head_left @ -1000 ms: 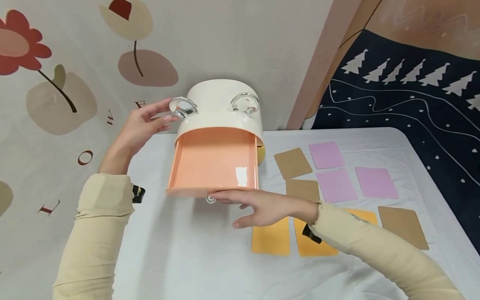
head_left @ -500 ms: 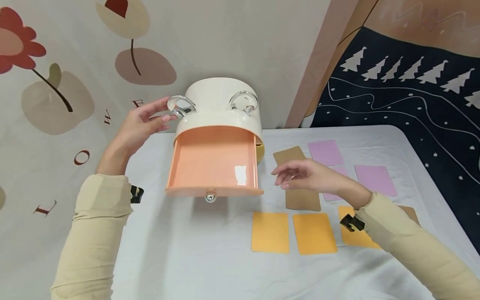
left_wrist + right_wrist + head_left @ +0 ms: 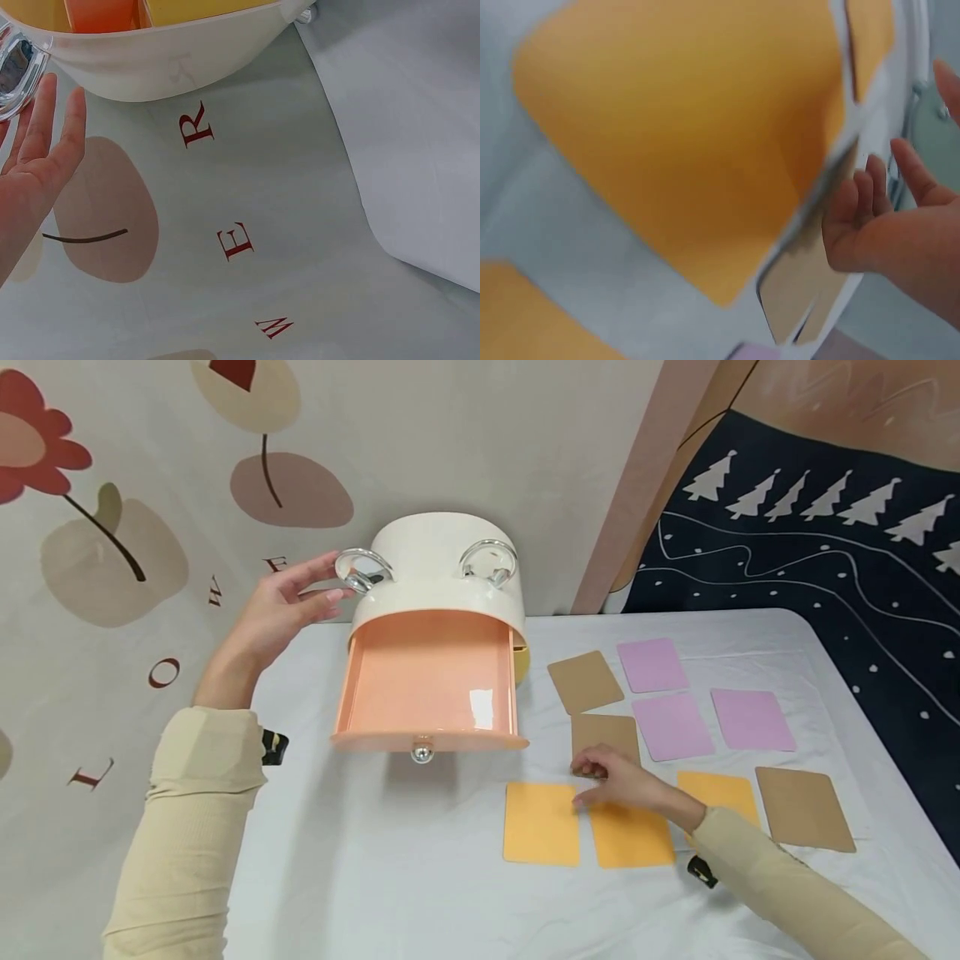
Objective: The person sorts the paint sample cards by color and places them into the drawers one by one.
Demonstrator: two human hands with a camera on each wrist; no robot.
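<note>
A white storage box (image 3: 442, 547) with two clear ear-like rings on top stands against the wall. Its peach drawer (image 3: 427, 677) is pulled out and bare inside, with a round silver knob (image 3: 422, 752) on its front. My left hand (image 3: 279, 612) touches the left ear ring (image 3: 365, 568) with extended fingers, as the left wrist view also shows. Over the cards, my right hand (image 3: 626, 782) has its fingers loosely bent and nothing visibly in them. Beneath it lie a yellow card (image 3: 633, 842) and a brown card (image 3: 606, 733); whether it touches them I cannot tell. Another yellow card (image 3: 542, 822) lies beside its thumb.
Several more cards lie flat on the white cloth (image 3: 397, 877): purple cards (image 3: 752, 720), brown cards (image 3: 806, 810) and a yellow card (image 3: 718, 789). A yellow lower part (image 3: 521, 667) of the box shows beside the drawer. The printed wall (image 3: 465, 435) rises directly behind.
My right hand has left the drawer front and knob, moved right, then come down over the yellow and brown cards. The drawer stays out, and my left hand remains at the ear ring.
</note>
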